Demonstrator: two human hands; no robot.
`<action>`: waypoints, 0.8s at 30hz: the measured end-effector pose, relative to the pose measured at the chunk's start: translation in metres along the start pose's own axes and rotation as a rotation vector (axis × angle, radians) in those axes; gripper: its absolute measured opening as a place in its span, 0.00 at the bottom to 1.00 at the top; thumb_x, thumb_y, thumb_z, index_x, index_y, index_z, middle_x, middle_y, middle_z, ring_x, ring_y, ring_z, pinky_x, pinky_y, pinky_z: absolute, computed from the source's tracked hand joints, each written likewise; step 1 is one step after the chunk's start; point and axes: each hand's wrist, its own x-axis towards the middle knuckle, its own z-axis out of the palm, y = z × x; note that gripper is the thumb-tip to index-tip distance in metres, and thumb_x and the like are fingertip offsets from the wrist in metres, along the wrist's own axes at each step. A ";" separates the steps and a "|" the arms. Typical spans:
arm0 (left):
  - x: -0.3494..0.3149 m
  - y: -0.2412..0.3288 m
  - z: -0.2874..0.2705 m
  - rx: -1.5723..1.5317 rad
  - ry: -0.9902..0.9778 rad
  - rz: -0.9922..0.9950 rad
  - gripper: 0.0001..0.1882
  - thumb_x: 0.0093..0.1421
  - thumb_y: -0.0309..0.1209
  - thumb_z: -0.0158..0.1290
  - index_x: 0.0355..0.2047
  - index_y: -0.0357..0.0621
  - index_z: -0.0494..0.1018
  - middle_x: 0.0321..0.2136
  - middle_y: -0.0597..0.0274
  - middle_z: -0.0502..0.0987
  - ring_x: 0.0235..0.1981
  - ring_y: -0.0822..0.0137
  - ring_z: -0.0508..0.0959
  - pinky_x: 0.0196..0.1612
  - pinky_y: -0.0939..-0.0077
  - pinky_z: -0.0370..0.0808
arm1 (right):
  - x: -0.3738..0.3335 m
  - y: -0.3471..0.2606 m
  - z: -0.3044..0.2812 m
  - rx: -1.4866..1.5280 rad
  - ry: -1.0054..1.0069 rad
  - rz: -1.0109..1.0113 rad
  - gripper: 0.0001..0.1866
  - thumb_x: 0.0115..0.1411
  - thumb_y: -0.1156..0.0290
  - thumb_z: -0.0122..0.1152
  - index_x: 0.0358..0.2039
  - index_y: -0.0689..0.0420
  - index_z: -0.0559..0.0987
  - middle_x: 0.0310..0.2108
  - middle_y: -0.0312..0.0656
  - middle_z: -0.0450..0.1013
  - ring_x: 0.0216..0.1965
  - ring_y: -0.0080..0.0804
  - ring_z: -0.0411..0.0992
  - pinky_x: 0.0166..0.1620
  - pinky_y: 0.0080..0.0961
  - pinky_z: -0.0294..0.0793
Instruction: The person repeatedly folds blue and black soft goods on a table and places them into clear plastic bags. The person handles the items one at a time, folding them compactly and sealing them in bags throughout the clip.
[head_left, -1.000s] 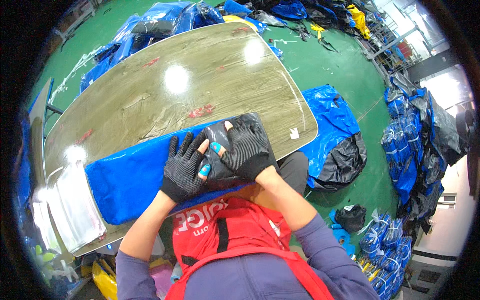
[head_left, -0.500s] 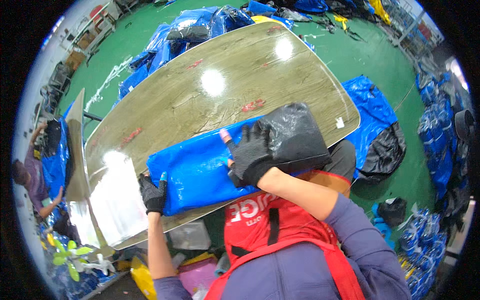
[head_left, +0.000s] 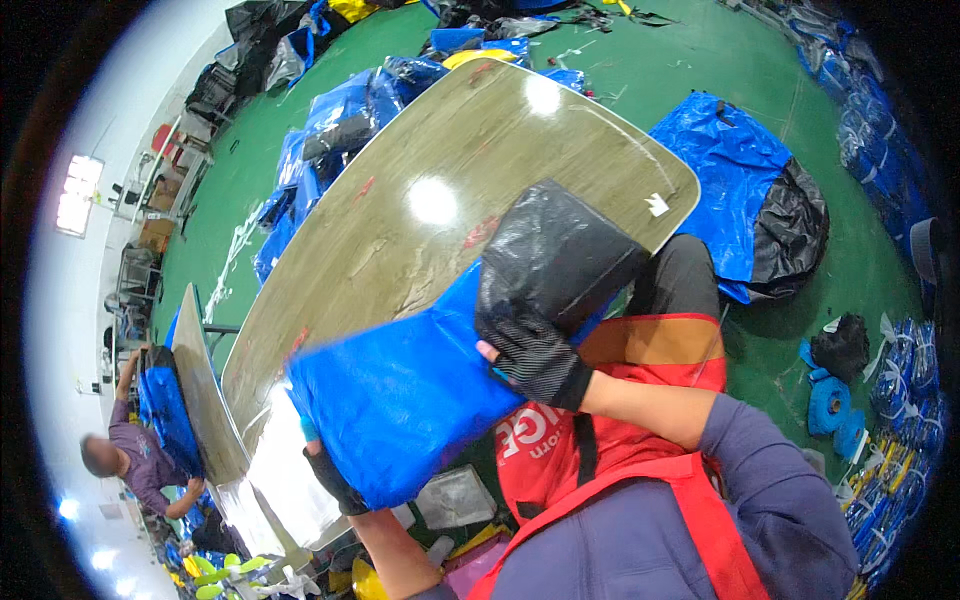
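A folded bag of shiny tarpaulin lies across the table's near edge, its blue part (head_left: 400, 390) on the left and its boxy black end (head_left: 560, 250) on the right. The bag bends where the two colours meet, and the blue part is tilted up. My left hand (head_left: 335, 480), in a black glove with bare fingertips, grips the blue part's left edge; some fingers are hidden beneath it. On the seam beside the black end, my right hand (head_left: 540, 365) lies with its gloved fingers spread over the surface.
The wood-patterned table (head_left: 370, 270) has rounded corners. A blue and black bag (head_left: 740, 200) lies on the green floor to the right. Wrapped blue bundles (head_left: 345, 120) are piled beyond the table. At far left a person (head_left: 150, 450) handles another blue bag.
The bag's blue part has been raised and bent at the seam by my left hand. My right hand has shifted from the blue part toward the black end. The view has turned.
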 end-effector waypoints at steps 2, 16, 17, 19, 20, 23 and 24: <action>0.019 -0.005 0.070 0.509 -0.126 0.160 0.37 0.59 0.53 0.50 0.61 0.41 0.59 0.57 0.44 0.64 0.56 0.45 0.67 0.57 0.54 0.66 | -0.010 -0.001 0.005 0.149 -0.055 0.048 0.27 0.62 0.65 0.45 0.62 0.55 0.63 0.58 0.50 0.65 0.61 0.43 0.61 0.63 0.46 0.55; 0.123 -0.076 0.256 1.705 -0.448 0.679 0.38 0.64 0.54 0.37 0.67 0.44 0.47 0.68 0.47 0.47 0.68 0.40 0.45 0.65 0.38 0.38 | -0.050 0.013 0.025 1.077 -0.099 0.503 0.29 0.64 0.57 0.42 0.64 0.54 0.58 0.63 0.51 0.58 0.64 0.45 0.56 0.66 0.44 0.53; 0.130 -0.080 0.257 1.714 -0.426 0.600 0.39 0.64 0.56 0.35 0.68 0.45 0.46 0.68 0.48 0.46 0.68 0.40 0.45 0.65 0.38 0.38 | -0.049 0.012 0.024 1.066 -0.094 0.515 0.29 0.64 0.57 0.41 0.64 0.54 0.58 0.63 0.51 0.57 0.64 0.45 0.55 0.66 0.44 0.53; 0.143 -0.090 0.256 1.721 -0.396 0.450 0.41 0.63 0.61 0.33 0.69 0.51 0.43 0.68 0.50 0.46 0.67 0.40 0.46 0.64 0.38 0.40 | -0.044 0.010 0.011 0.993 -0.093 0.528 0.30 0.65 0.55 0.41 0.65 0.53 0.57 0.64 0.51 0.56 0.65 0.46 0.55 0.66 0.44 0.52; 0.148 -0.094 0.255 1.767 -0.375 0.444 0.41 0.63 0.61 0.33 0.69 0.51 0.43 0.68 0.50 0.46 0.67 0.40 0.46 0.64 0.38 0.40 | -0.039 0.010 -0.003 0.893 -0.119 0.507 0.30 0.65 0.55 0.41 0.65 0.53 0.56 0.64 0.51 0.55 0.65 0.46 0.54 0.66 0.44 0.52; 0.157 -0.104 0.254 1.763 -0.350 0.460 0.42 0.62 0.61 0.34 0.68 0.51 0.43 0.67 0.50 0.48 0.67 0.42 0.48 0.64 0.38 0.41 | -0.027 0.020 -0.067 0.546 -0.564 0.402 0.28 0.57 0.59 0.51 0.59 0.53 0.68 0.56 0.53 0.66 0.57 0.52 0.64 0.62 0.47 0.58; 0.158 -0.106 0.253 1.825 -0.305 0.428 0.42 0.62 0.61 0.34 0.68 0.50 0.43 0.67 0.50 0.50 0.67 0.42 0.49 0.64 0.38 0.41 | -0.029 0.026 -0.094 0.658 -0.741 0.496 0.28 0.56 0.60 0.53 0.58 0.53 0.69 0.54 0.53 0.68 0.55 0.52 0.67 0.61 0.47 0.59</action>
